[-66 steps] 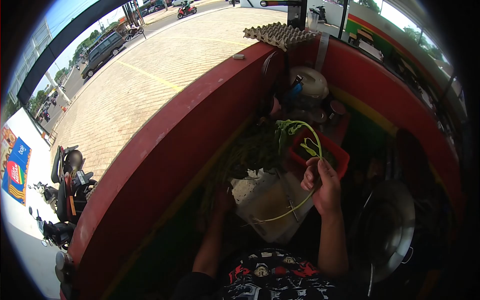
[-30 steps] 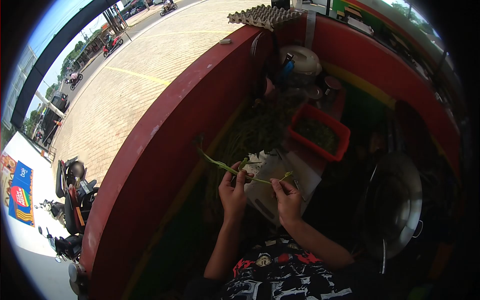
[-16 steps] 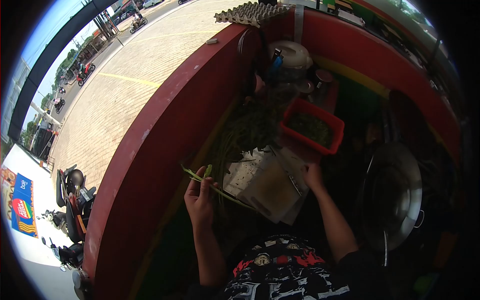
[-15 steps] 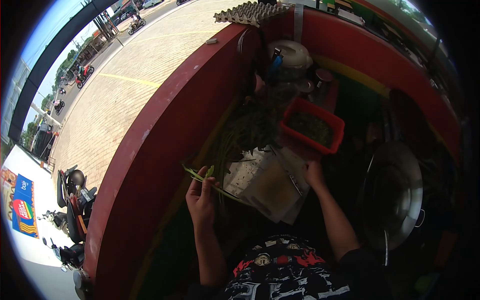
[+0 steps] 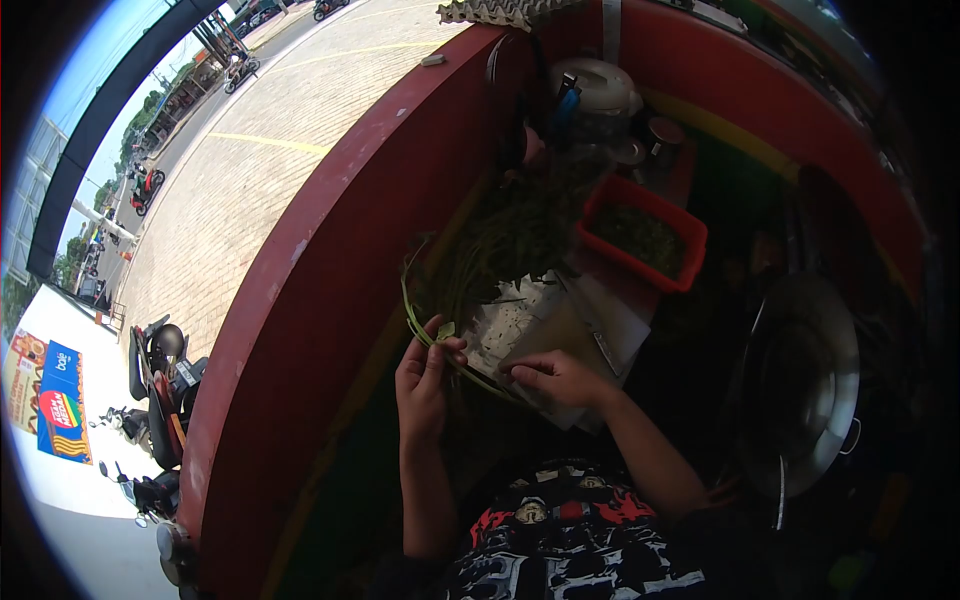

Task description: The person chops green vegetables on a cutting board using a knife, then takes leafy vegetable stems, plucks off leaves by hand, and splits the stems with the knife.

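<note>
Stem (image 5: 414,321): axis 11-to-5 o'clock
Left hand (image 5: 422,375): pinching it
Right hand (image 5: 562,379): grasp unclear; stem's lower end nearby, 8 o'clock

The blue banner (image 5: 64,405) on the white wall (image 5: 60,500) reads "bale" and "MEDAN".

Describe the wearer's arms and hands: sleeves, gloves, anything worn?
Left hand and right hand: no gloves, no watch or bracelet visible. Forearms bare, no cables or markings seen. Dark sleeves end around the elbows, edges dim; black shirt with red and whitish-grey print.
</note>
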A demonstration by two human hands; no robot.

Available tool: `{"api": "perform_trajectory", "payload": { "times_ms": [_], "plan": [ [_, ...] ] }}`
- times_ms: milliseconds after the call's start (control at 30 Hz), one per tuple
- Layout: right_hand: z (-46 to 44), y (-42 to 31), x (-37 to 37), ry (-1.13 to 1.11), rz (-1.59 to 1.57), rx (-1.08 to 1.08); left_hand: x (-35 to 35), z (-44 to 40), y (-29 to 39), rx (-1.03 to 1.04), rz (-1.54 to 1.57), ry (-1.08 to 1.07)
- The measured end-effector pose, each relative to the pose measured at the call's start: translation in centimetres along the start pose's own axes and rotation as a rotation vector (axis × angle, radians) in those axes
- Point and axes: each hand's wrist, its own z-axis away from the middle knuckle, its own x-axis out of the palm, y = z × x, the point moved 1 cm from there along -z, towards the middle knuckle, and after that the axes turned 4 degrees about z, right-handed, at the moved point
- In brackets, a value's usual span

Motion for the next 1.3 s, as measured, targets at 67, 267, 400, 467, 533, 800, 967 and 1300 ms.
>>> {"api": "perform_trajectory", "payload": {
  "times_ms": [67,267,400,467,533,800,967,1300],
  "plan": [
    [0.2,-1.3,1.5,-0.196,0.023,0.135,-0.2,0.0,-0.3,0.013,0.058,-0.043],
    [0.7,-1.7,3.0,-0.174,-0.218,0.179,-0.5,0.5,0.6,0.023,0.154,-0.028],
    [0.7,-0.1,3.0,-0.049,-0.327,0.208,-0.9,0.8,0.8,0.073,0.193,-0.043],
    [0.9,0.9,2.7,0.025,-0.316,0.219,-1.0,1.0,1.3,0.117,0.235,0.024],
    [1.4,0.8,2.5,0.065,-0.213,0.210,-1.1,1.1,1.5,0.106,0.194,0.025],
    [0.7,4.1,-1.7,0.348,0.199,0.241,-1.8,1.1,2.3,0.306,0.326,0.070],
    [-3.7,3.1,-11.4,0.612,0.468,0.148,-3.8,1.9,4.2,0.410,0.390,0.050],
    [-14.2,0.7,-22.7,0.847,0.674,-0.024,-2.1,3.5,1.4,0.354,0.486,0.046]
  ]
}}
